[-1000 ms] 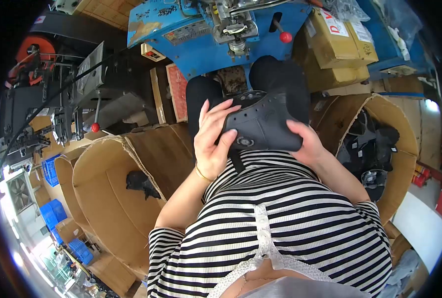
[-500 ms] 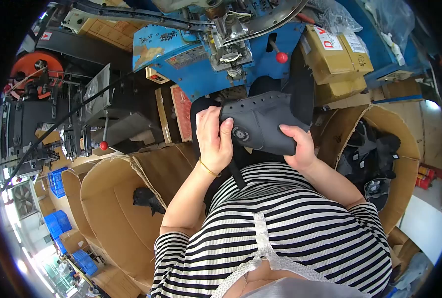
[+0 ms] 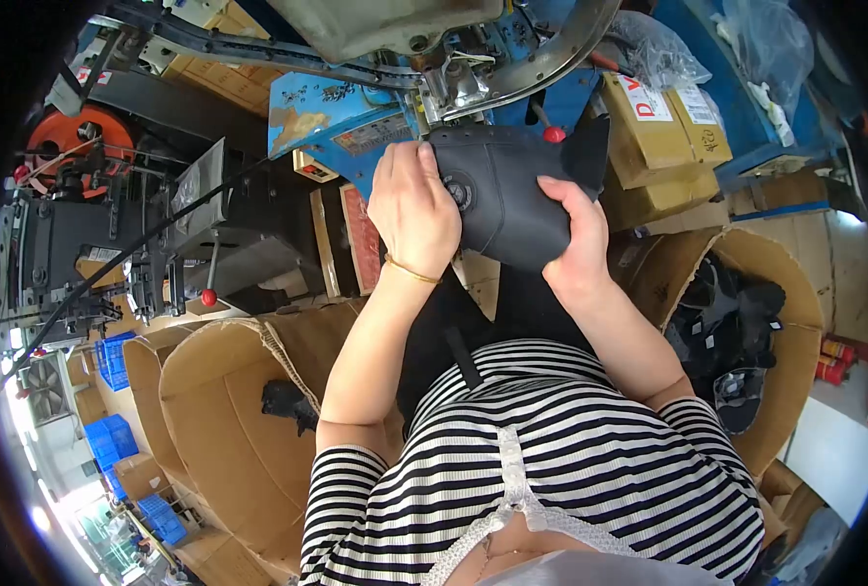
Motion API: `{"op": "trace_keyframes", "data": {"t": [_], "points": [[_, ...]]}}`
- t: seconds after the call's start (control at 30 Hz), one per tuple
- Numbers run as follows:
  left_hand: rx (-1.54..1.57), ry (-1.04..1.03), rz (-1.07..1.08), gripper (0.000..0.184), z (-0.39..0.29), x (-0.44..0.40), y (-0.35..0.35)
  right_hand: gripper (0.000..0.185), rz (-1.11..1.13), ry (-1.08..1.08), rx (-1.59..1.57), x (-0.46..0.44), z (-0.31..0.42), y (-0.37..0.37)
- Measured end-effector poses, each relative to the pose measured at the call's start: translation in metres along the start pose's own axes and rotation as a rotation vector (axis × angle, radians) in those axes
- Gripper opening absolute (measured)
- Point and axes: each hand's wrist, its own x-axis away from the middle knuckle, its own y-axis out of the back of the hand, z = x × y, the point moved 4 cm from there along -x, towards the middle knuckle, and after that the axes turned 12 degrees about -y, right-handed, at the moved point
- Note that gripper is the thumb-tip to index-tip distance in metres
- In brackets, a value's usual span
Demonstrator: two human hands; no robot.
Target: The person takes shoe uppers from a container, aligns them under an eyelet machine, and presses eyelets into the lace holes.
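A black shoe upper [image 3: 512, 200] with a row of small holes along its far edge and a round embossed mark is stretched between my hands. My left hand [image 3: 414, 207] grips its left end, the fingers closed over the edge. On the right side my right hand [image 3: 580, 234] pinches it, thumb on top and the other fingers hidden beneath. The upper's far edge lies at the working head of a blue machine [image 3: 341, 122], under the curved metal rail [image 3: 551, 59]. Whether the edge touches the machine's tool I cannot tell.
A large carton [image 3: 795, 322] on the right holds several black pieces. Another carton [image 3: 229, 410] on the left has a dark piece [image 3: 288, 402] in it. Taped boxes [image 3: 659, 132] stand beside the machine. A red-knobbed lever [image 3: 208, 296] sticks out from the dark machine at left.
Both hands have carried the shoe upper forward and up to the machine head. It now covers the lower part of the head, which showed before.
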Motion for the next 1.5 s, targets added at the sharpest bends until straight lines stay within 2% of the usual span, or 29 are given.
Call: {"op": "trace_keyframes", "data": {"t": [0.17,0.27,0.4,0.5,0.6,0.8,0.9,1.1,1.3,1.4,1.5], "points": [[-0.112,0.061,0.148,0.024,-0.001,-0.021,-0.004,0.013,-0.006,-0.018,-0.053,-0.018,0.003,-0.002],[-0.131,0.047,0.292,0.019,0.006,-0.029,-0.007,0.017,-0.026,-0.055,-0.074,-0.026,0.002,-0.005],[-0.130,0.131,0.444,0.028,0.010,-0.028,-0.010,0.022,0.039,-0.138,-0.083,-0.027,0.001,-0.001],[-0.124,0.138,0.469,0.030,0.013,-0.028,-0.010,0.024,0.098,-0.218,-0.067,-0.025,0.011,-0.004],[-0.102,0.231,0.538,0.032,0.011,-0.031,-0.008,0.023,0.095,-0.271,0.001,-0.020,0.015,-0.004],[-0.090,0.234,0.508,0.032,0.011,-0.030,-0.008,0.018,-0.009,-0.159,0.060,-0.023,0.010,0.002],[-0.095,0.114,0.406,0.029,0.015,-0.028,-0.010,0.013,-0.031,-0.114,0.074,-0.019,0.011,-0.004],[0.015,0.146,0.260,0.028,0.025,-0.021,-0.002,0.012,-0.018,-0.069,0.143,-0.017,0.011,-0.023],[0.015,0.182,0.314,0.032,0.035,-0.019,-0.008,0.011,0.023,-0.055,0.243,-0.025,0.014,-0.026],[-0.060,0.177,0.415,0.033,0.033,-0.020,-0.007,0.011,-0.013,-0.103,0.206,-0.021,0.014,-0.025],[-0.072,0.169,0.424,0.034,0.032,-0.021,-0.007,0.011,0.000,-0.094,0.213,-0.029,0.013,-0.018]]}}
